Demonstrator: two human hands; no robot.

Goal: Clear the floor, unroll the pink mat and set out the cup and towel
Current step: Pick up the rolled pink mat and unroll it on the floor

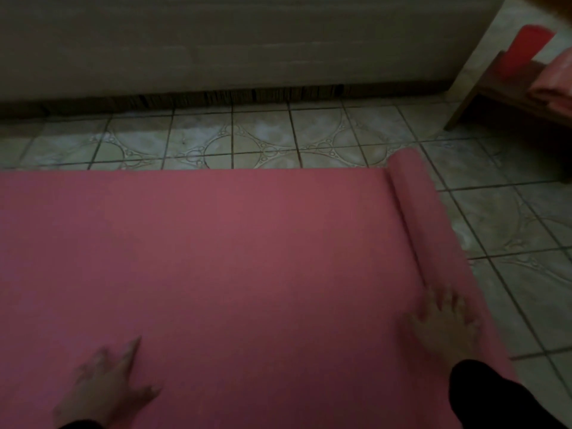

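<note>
Head view: the pink mat [201, 258] lies mostly unrolled on the tiled floor [510, 243], its remaining roll [414, 205] at the right. The right hand [445, 323], fingers spread, presses the roll; the left hand [108, 385] rests flat, fingers spread, on the mat. A red cup [526, 51] and pink towel [554, 85] sit on a wooden stool [495, 88].

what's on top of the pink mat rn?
Left hand lies flat on the unrolled part of the pink mat; right hand rests on the remaining roll. Nothing else shows. The floor beneath is covered.
</note>
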